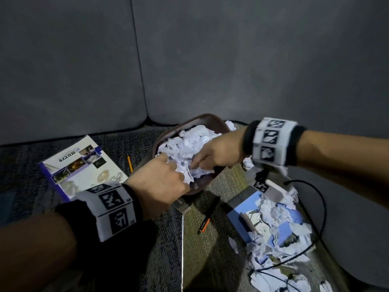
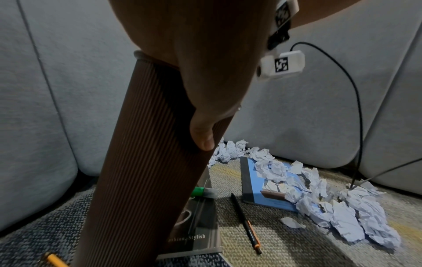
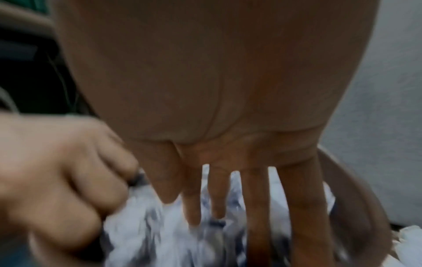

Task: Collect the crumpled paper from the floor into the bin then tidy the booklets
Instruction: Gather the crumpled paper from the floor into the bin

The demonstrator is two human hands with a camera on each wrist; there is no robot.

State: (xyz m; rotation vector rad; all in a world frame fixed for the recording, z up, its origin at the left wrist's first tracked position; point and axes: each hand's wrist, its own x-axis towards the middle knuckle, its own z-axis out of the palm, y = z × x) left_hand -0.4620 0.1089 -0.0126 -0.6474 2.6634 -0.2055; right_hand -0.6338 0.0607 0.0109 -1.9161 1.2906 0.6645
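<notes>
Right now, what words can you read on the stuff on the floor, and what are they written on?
"MUTYA", upside down, on the white booklet with the purple edge.
"ashion, Stylish", first letter hidden, on the dark booklet under the brown bin.
Orange lettering on the black pen: too small to read.
Blue booklet under crumpled paper: no readable words.

Bin (image 3: pixel 356 195) and paper (image 3: pixel 160 234) blurred

bin (image 1: pixel 160 142) mouth: paper-filled, both hands inside | right: loose crumpled paper (image 1: pixel 280 234), cable (image 1: pixel 315 203) | front: pen (image 1: pixel 207 218)
</notes>
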